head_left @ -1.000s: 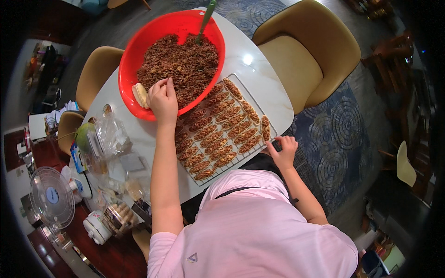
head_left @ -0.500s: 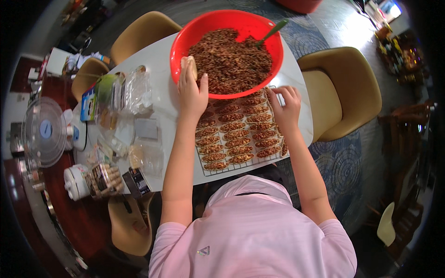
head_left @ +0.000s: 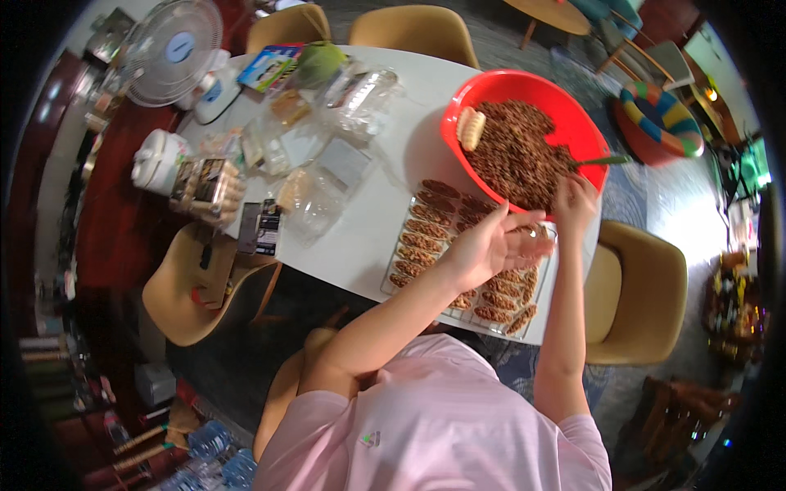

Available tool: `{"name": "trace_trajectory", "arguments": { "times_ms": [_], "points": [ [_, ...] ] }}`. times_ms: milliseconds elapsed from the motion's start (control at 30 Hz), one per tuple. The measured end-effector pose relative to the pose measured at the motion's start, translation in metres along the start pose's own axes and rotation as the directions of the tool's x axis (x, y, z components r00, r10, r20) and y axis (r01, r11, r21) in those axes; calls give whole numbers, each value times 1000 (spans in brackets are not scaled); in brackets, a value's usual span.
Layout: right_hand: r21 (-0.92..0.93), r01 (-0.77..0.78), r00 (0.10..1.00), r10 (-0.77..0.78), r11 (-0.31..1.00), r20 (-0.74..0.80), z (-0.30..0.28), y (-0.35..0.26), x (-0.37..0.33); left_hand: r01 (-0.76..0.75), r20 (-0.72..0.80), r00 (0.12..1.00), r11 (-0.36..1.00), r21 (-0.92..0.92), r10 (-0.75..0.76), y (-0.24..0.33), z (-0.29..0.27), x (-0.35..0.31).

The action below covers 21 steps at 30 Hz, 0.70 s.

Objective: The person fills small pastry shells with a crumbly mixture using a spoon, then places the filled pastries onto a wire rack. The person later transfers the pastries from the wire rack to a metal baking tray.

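A large red bowl (head_left: 591, 123) holds a brown, crumbly, nut-like mixture (head_left: 512, 151), with a green-handled utensil (head_left: 604, 160) standing in it. Inside its left edge lies a stack of pale, ridged boat-shaped shells (head_left: 471, 128). My right hand (head_left: 575, 203) is at the bowl's near right rim, fingers bent down into the mixture; what they grip is hidden. Slightly blurred, my left hand (head_left: 501, 244) hovers over the wire rack (head_left: 391, 278), its fingers stretched out and apart. Rows of filled boat-shaped pieces (head_left: 422, 242) cover the rack, partly hidden by my left arm.
Clear plastic packaging (head_left: 315, 200) and bags spread over the left of the white table (head_left: 409, 147). A tub of pale rolls (head_left: 209, 190), a white lidded container (head_left: 155, 161) and a fan (head_left: 176, 51) stand beyond. Tan chairs (head_left: 643, 303) surround the table.
My left hand has let go of the shell stack, now in the bowl, and moved over the rack. My right hand has gone from the rack to the mixture. The view has shifted left.
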State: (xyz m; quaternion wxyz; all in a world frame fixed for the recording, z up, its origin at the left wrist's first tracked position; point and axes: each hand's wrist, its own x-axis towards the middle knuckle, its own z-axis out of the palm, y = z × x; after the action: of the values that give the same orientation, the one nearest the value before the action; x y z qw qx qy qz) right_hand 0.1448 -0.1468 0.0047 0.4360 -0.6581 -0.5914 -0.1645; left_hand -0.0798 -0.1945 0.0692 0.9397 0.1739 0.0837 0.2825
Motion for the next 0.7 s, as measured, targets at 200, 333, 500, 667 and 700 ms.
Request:
{"name": "trace_trajectory", "arguments": {
  "times_ms": [200,333,500,667,700],
  "points": [
    [256,-533,844,485,807,227,-57,-4,-71,391,-613,544,473,789,573,5,-66,-126],
    [244,-654,638,349,716,687,-76,-52,-118,782,-490,219,148,605,844,-44,-137,-225],
    [483,94,395,-478,871,784,-54,-100,-132,974,-826,96,118,193,556,-79,-149,-317],
    [363,15,187,-360,932,914,-19,-180,-98,931,-917,85,296,212,389,-38,-154,-348],
    [343,-18,170,-335,939,927,-12,-196,-93,914,-922,88,338,224,376,-27,-154,-354]
  ]
}}
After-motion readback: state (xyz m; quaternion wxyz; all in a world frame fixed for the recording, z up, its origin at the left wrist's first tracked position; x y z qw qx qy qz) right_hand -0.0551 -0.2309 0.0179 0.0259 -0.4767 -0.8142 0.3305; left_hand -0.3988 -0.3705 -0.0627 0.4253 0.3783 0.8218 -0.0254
